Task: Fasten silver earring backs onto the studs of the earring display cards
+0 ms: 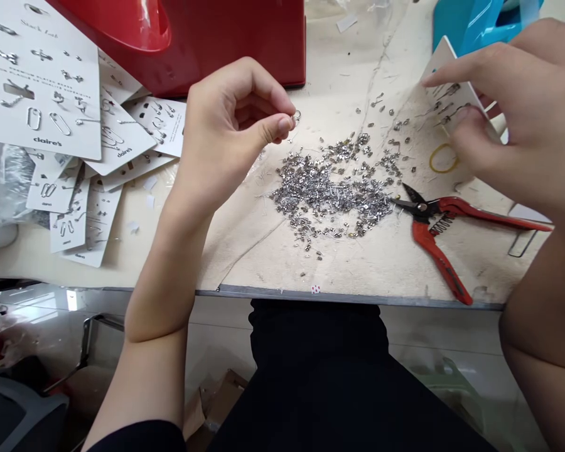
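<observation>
My left hand (240,122) pinches a tiny ring-shaped earring (297,115) between thumb and fingertips, above the table. My right hand (518,107) grips a white earring card (445,94) at the right, its back turned partly towards me, with several metal posts and clasps sticking out. Between the two hands lies a loose heap of small silver earring backs (329,188). Red-handled cutting pliers (428,216) rest with parted jaws at the heap's right edge, below my right hand. A yellow rubber band (443,158) lies beside the card, near my right thumb.
Overlapping white earring cards (40,119) are piled at the left beside clear plastic bags (7,179). A red bin (245,44) stands at the back, and a blue container (471,28) at the back right. The table's grey front edge (358,296) runs before my lap.
</observation>
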The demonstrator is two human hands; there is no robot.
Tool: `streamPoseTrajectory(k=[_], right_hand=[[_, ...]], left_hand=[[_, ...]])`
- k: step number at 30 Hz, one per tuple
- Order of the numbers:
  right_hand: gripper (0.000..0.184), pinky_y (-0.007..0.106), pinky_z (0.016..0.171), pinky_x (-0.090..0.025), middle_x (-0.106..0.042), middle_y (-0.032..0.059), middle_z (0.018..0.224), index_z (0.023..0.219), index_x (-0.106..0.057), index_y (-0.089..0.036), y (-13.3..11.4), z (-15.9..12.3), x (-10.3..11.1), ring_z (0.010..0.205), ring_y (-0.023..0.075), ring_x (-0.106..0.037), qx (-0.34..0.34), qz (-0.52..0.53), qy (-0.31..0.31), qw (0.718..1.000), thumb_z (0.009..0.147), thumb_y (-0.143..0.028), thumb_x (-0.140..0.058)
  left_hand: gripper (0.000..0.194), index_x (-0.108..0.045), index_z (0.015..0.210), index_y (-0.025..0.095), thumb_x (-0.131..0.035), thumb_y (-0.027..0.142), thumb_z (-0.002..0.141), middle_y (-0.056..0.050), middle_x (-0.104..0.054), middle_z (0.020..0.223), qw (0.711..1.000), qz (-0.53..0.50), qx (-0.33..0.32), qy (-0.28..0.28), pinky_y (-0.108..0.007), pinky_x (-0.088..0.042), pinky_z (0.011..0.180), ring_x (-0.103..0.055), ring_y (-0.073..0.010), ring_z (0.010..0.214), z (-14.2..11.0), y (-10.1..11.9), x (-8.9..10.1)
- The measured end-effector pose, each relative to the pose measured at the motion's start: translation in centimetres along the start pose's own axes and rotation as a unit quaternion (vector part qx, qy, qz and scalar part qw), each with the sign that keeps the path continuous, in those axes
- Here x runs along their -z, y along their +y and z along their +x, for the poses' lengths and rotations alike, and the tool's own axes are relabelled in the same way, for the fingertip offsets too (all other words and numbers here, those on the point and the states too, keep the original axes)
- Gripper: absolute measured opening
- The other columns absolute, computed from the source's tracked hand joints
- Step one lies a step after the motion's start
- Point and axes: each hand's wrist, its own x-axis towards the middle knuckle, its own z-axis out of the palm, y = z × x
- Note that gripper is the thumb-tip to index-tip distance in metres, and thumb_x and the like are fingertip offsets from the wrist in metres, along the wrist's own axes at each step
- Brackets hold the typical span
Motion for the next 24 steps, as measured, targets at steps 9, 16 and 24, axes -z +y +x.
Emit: streamPoseTrajectory(k=[9,16,24], right_hand=[[0.051,0.044,0.071,-0.042,-0.06,0.0117,0.113,0.14,-0.057,-0.027,-0.1,0.1,0.1,0.104,0.0343,-0.064,0.008,-0.004,0.005,1.0,0.092,-0.028,-0.039],[0.052,0.044,0.074,-0.045,-0.062,0.0126,0.116,0.139,-0.059,-0.024,-0.6,0.0,0.4,0.107,0.0334,-0.065,0.003,-0.019,0.005,1.0,0.091,-0.024,-0.038],[0.052,0.045,0.079,-0.049,-0.063,0.0097,0.118,0.138,-0.057,-0.028,-0.6,0.1,0.4,0.106,0.0315,-0.067,-0.003,-0.026,0.007,1.0,0.09,-0.023,-0.039]], left_hand=[[0.02,-0.068,0.075,0.015,-0.081,0.001,0.068,0.002,-0.062,0.061,0.993,-0.029,-0.116,-0.021,-0.017,-0.043,0.039,-0.06,-0.008,0.051,0.4,-1.5,0.2],[0.031,-0.059,0.07,0.017,-0.082,0.035,0.081,0.002,-0.054,0.06,0.994,-0.015,-0.108,0.013,-0.018,-0.035,0.04,-0.05,-0.0054,0.048,0.2,-1.4,-0.2],[0.03,-0.055,0.072,0.02,-0.076,0.035,0.088,0.001,-0.054,0.061,0.991,-0.024,-0.132,-0.019,-0.022,-0.035,0.044,-0.048,-0.0071,0.052,0.3,-1.8,-0.1]])
